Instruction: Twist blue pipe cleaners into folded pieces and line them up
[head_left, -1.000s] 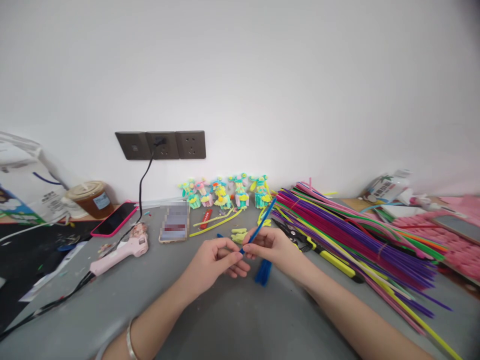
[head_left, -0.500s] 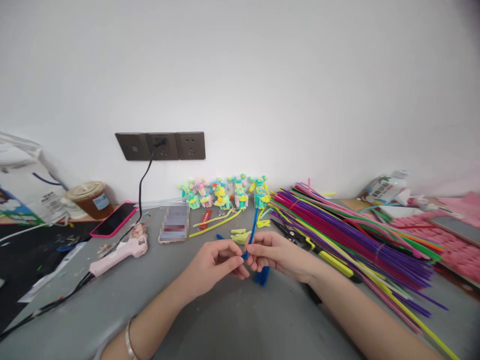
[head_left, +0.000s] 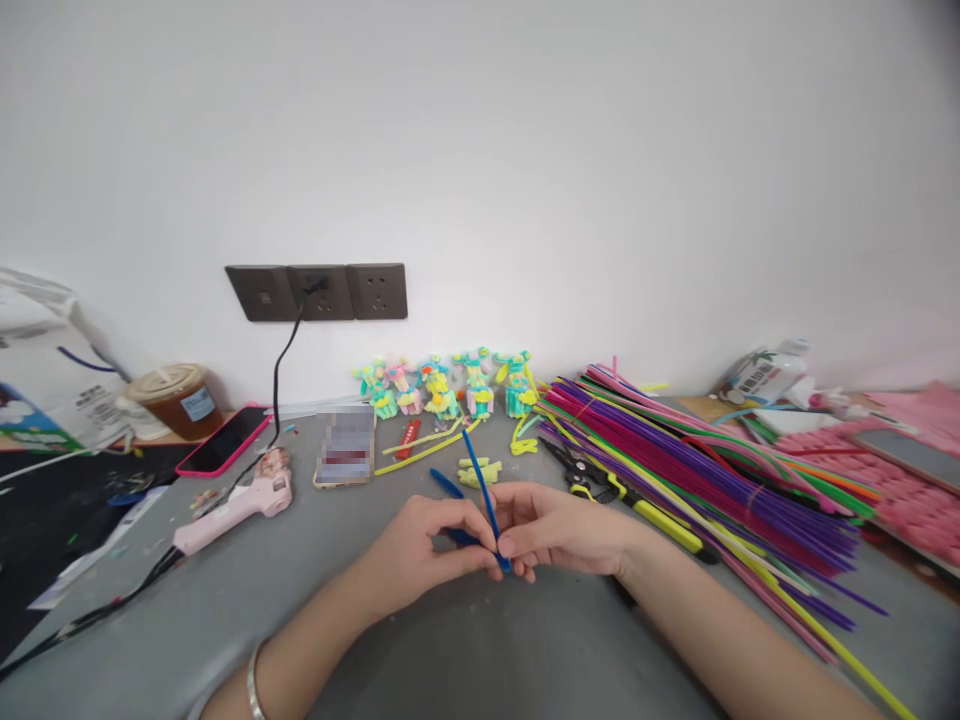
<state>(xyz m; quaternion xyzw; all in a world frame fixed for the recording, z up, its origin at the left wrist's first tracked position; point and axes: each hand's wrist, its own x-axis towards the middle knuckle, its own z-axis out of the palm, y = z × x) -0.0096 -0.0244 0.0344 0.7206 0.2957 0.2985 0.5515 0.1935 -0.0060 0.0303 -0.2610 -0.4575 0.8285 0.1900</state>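
A blue pipe cleaner [head_left: 481,476] is pinched between my two hands near the middle, one end sticking up and leaning left. My left hand [head_left: 439,545] closes thumb and forefinger on its lower part. Thumb and fingers of my right hand [head_left: 536,530] press on it from the right, touching my left fingertips. Another blue piece [head_left: 445,483] shows just behind my left hand; how the blue pieces connect is hidden. Short pale yellow pieces [head_left: 480,471] lie on the grey table [head_left: 450,650] beyond my hands.
Several small colourful figures [head_left: 478,385] stand by the wall. Bundled pipe cleaners [head_left: 660,455] and yellow-black pliers [head_left: 600,477] lie right. On the left are a pink glue gun [head_left: 232,515] with cord, a pink-edged phone [head_left: 225,442], another phone [head_left: 346,447] and a drink cup [head_left: 180,400].
Both hands have moved slightly down. The upright blue end has swung from leaning right to leaning left, and the blue strands that hung below my right hand no longer show there.
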